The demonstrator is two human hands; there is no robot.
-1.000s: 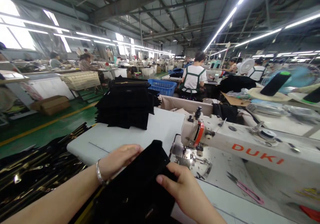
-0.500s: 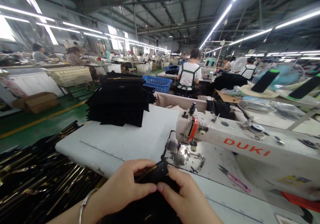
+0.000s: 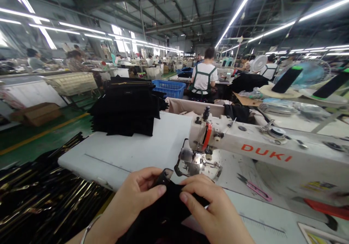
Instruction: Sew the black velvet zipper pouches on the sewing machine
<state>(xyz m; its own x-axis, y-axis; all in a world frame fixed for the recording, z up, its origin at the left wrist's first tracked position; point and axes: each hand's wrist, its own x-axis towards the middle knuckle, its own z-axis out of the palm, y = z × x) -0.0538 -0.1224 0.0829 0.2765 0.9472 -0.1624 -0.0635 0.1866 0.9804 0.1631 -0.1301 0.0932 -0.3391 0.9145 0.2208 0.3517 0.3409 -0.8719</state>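
Between my hands, close to the front edge of the sewing table, is a black fabric piece (image 3: 174, 206) with a stiff, folded dark end (image 3: 164, 177). My left hand (image 3: 136, 195) grips it beside that end, thumb on the near side and fingers behind. A little to the right, my right hand (image 3: 209, 202) pinches the cloth between thumb and fingers. The lower part of the piece hangs toward me, partly covered by my hands. Just beyond them stands the white sewing machine (image 3: 261, 150), its needle area and metal plate (image 3: 188, 168) apart from the cloth.
Pink-handled thread snips (image 3: 256, 189) lie under the machine arm. A stack of black fabric pieces (image 3: 125, 109) sits at the table's far left. Black strips with gold-coloured metal (image 3: 40, 196) are heaped at lower left. Behind are a blue basket (image 3: 170, 90) and a seated co-worker (image 3: 203, 78).
My thumbs, close together before, are now apart. The folded end has shifted left, upright by my left hand, and my right hand has moved right along the cloth. The view has turned slightly.
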